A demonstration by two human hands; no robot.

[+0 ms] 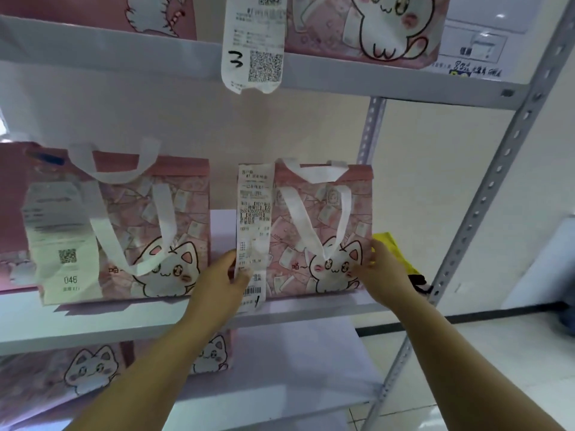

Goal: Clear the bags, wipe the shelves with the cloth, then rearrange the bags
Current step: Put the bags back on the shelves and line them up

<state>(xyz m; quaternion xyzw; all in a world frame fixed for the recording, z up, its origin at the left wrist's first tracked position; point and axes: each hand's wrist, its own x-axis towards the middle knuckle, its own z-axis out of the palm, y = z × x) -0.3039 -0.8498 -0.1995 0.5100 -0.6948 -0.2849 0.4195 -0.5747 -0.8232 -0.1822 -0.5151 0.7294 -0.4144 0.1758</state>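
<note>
The bag (323, 231) stands upright at the right end of the middle shelf (93, 318), clasped at both lower sides, likely to lift it clear without tipping. The left hand (217, 281) pinches its left edge, thumb on the hanging receipt (253, 213). The right hand (384, 272) curls its fingers round the right edge. The yellow cloth (387, 239) lies just behind, ready for wiping.

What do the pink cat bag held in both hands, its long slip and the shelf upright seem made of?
The bag: probably laminated non-woven fabric, faint sheen, soft flat straps. The slip: thin printed paper, likely thermal, lower end curling. The upright: painted grey metal, matte, with rows of punched holes.
</note>
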